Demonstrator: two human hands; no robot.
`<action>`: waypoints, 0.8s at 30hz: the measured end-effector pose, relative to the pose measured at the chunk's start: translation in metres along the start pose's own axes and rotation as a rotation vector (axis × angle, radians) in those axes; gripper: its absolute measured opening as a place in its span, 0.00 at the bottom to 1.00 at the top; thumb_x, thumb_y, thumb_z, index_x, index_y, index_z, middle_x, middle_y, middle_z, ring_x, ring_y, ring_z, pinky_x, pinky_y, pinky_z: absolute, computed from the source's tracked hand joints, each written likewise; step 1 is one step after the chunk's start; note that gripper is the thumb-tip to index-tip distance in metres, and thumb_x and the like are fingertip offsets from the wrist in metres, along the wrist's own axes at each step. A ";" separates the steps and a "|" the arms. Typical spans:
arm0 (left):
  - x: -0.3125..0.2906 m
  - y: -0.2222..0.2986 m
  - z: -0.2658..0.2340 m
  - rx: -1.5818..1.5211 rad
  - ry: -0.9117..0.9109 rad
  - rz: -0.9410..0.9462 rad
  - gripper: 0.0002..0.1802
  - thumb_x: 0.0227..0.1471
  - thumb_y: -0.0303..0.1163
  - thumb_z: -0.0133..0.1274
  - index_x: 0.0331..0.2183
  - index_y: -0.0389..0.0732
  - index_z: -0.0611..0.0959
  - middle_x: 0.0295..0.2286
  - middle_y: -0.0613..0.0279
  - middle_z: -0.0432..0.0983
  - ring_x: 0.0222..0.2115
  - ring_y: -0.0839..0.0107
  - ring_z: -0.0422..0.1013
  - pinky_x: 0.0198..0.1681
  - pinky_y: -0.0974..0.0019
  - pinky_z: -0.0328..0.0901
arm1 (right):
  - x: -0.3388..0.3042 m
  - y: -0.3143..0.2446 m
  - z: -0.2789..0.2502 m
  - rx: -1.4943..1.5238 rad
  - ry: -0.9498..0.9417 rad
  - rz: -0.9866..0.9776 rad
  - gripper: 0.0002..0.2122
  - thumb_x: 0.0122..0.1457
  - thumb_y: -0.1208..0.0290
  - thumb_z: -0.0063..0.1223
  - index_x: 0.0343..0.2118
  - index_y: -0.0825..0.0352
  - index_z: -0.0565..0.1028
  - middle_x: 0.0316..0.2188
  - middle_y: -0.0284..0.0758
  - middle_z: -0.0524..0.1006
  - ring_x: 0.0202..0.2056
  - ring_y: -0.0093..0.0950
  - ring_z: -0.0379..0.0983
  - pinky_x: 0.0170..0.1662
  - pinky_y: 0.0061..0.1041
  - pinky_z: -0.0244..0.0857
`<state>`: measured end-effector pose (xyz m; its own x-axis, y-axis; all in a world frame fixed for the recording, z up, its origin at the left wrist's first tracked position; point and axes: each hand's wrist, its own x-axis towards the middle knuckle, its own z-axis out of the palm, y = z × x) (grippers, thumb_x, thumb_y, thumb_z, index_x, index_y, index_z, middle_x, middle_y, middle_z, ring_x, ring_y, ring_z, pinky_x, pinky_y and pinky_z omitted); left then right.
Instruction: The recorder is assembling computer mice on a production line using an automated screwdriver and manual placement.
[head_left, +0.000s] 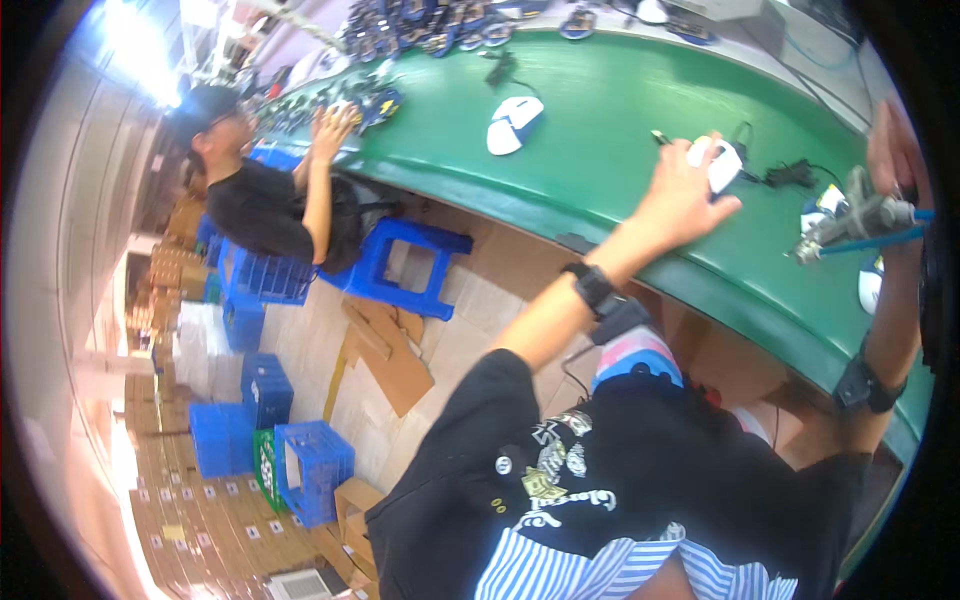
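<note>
- My left hand (683, 195) clamps down on the white mouse shell (722, 163), pinning it flat to the green bench (600, 130).
- My right hand (893, 150) grips the pneumatic screwdriver (850, 222), held raised beside the shell.

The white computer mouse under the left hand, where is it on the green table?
In the head view, the white mouse lies under the left hand on the green table, right of centre, beside a black cable.

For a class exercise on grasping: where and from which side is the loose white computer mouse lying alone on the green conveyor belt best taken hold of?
Probably across the two long sides of the white computer mouse, coming from above: its domed back faces up on the green conveyor belt and nothing crowds it. Neither the left hand nor the right hand is near.
</note>
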<state>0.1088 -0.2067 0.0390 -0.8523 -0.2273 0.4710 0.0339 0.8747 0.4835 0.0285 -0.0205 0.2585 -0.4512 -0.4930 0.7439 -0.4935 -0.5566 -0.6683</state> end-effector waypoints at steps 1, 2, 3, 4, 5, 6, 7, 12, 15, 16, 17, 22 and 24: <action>-0.010 -0.024 -0.027 0.031 0.107 -0.025 0.44 0.45 0.42 0.64 0.58 0.31 0.65 0.47 0.35 0.64 0.49 0.42 0.60 0.56 0.47 0.57 | 0.002 0.018 0.005 0.054 -0.018 -0.009 0.13 0.52 0.82 0.52 0.41 0.76 0.69 0.13 0.32 0.63 0.09 0.20 0.59 0.10 0.17 0.57; 0.007 -0.015 -0.029 0.015 0.062 -0.046 0.43 0.46 0.41 0.64 0.57 0.30 0.64 0.47 0.36 0.65 0.49 0.44 0.61 0.56 0.49 0.57 | -0.007 0.013 -0.019 -0.137 -0.026 -0.080 0.11 0.56 0.79 0.50 0.42 0.74 0.70 0.15 0.30 0.64 0.12 0.18 0.59 0.15 0.17 0.55; 0.011 -0.037 -0.037 0.141 0.185 0.076 0.42 0.47 0.42 0.64 0.57 0.32 0.64 0.46 0.39 0.66 0.49 0.46 0.61 0.56 0.50 0.57 | -0.014 0.018 -0.033 -0.256 -0.055 -0.161 0.10 0.59 0.75 0.48 0.43 0.72 0.71 0.17 0.29 0.64 0.15 0.17 0.59 0.19 0.16 0.54; 0.015 -0.046 -0.052 0.207 0.209 0.032 0.42 0.48 0.43 0.64 0.57 0.32 0.64 0.45 0.40 0.67 0.48 0.47 0.62 0.55 0.50 0.57 | -0.022 0.025 -0.047 -0.373 -0.086 -0.229 0.10 0.63 0.72 0.46 0.43 0.71 0.72 0.19 0.28 0.65 0.18 0.16 0.59 0.23 0.15 0.52; 0.014 -0.064 -0.073 0.384 0.202 -0.018 0.43 0.47 0.45 0.65 0.56 0.33 0.65 0.45 0.39 0.66 0.49 0.46 0.62 0.54 0.50 0.59 | -0.026 0.030 -0.054 -0.470 -0.124 -0.304 0.11 0.66 0.69 0.44 0.44 0.69 0.73 0.21 0.26 0.66 0.21 0.15 0.59 0.28 0.14 0.51; 0.011 -0.091 -0.096 0.421 0.188 -0.070 0.44 0.46 0.46 0.66 0.57 0.36 0.64 0.46 0.37 0.66 0.49 0.45 0.62 0.53 0.48 0.60 | -0.023 0.029 -0.057 -0.456 -0.118 -0.310 0.11 0.66 0.69 0.44 0.44 0.69 0.73 0.21 0.26 0.66 0.21 0.15 0.59 0.28 0.14 0.51; 0.010 -0.114 -0.108 0.640 0.196 -0.115 0.47 0.46 0.51 0.64 0.61 0.45 0.62 0.47 0.35 0.65 0.47 0.43 0.64 0.53 0.45 0.61 | -0.020 0.021 -0.063 -0.440 -0.049 -0.116 0.12 0.66 0.69 0.45 0.46 0.70 0.73 0.19 0.26 0.65 0.20 0.15 0.58 0.28 0.14 0.51; -0.001 -0.185 -0.139 0.694 -0.143 -0.423 0.44 0.47 0.56 0.62 0.62 0.55 0.64 0.48 0.35 0.66 0.48 0.38 0.65 0.53 0.42 0.61 | -0.027 0.015 -0.039 -0.575 0.299 0.229 0.15 0.65 0.67 0.49 0.50 0.71 0.72 0.14 0.27 0.63 0.18 0.15 0.57 0.28 0.14 0.53; -0.012 -0.219 -0.173 0.628 -0.275 -0.449 0.42 0.49 0.57 0.60 0.62 0.56 0.66 0.48 0.34 0.68 0.48 0.37 0.66 0.53 0.42 0.62 | -0.027 0.033 -0.039 -0.380 0.368 0.273 0.15 0.64 0.66 0.50 0.48 0.71 0.72 0.15 0.28 0.64 0.18 0.15 0.60 0.29 0.14 0.55; 0.007 -0.222 -0.153 0.580 -0.341 -0.360 0.41 0.50 0.57 0.59 0.61 0.55 0.66 0.47 0.34 0.69 0.49 0.36 0.66 0.53 0.43 0.63 | -0.030 0.025 -0.057 -0.582 0.442 0.278 0.14 0.63 0.67 0.51 0.48 0.71 0.72 0.15 0.28 0.65 0.17 0.16 0.60 0.28 0.14 0.55; 0.019 -0.220 -0.149 0.578 -0.399 -0.353 0.39 0.51 0.55 0.58 0.61 0.56 0.66 0.47 0.32 0.69 0.47 0.34 0.68 0.53 0.44 0.64 | -0.031 0.025 -0.066 -0.737 0.496 0.281 0.14 0.62 0.68 0.52 0.47 0.71 0.72 0.15 0.28 0.65 0.17 0.16 0.61 0.27 0.14 0.55; 0.023 -0.227 -0.195 0.576 -0.517 -0.462 0.35 0.51 0.49 0.57 0.59 0.53 0.68 0.44 0.32 0.73 0.45 0.38 0.72 0.52 0.50 0.67 | -0.032 0.006 -0.035 -0.527 0.217 0.131 0.11 0.60 0.75 0.53 0.45 0.72 0.72 0.15 0.28 0.67 0.15 0.16 0.61 0.21 0.14 0.52; 0.036 -0.220 -0.197 0.425 -0.603 -0.464 0.34 0.49 0.45 0.56 0.58 0.50 0.70 0.45 0.38 0.76 0.46 0.47 0.74 0.52 0.55 0.67 | -0.038 -0.004 -0.027 -0.491 0.277 0.104 0.13 0.58 0.75 0.54 0.45 0.73 0.71 0.16 0.29 0.68 0.14 0.15 0.62 0.20 0.14 0.50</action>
<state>0.1737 -0.4918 0.0944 -0.8667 -0.4404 -0.2343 -0.4807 0.8628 0.1564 0.0277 0.0179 0.2327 -0.6610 -0.2983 0.6885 -0.6939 -0.1062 -0.7122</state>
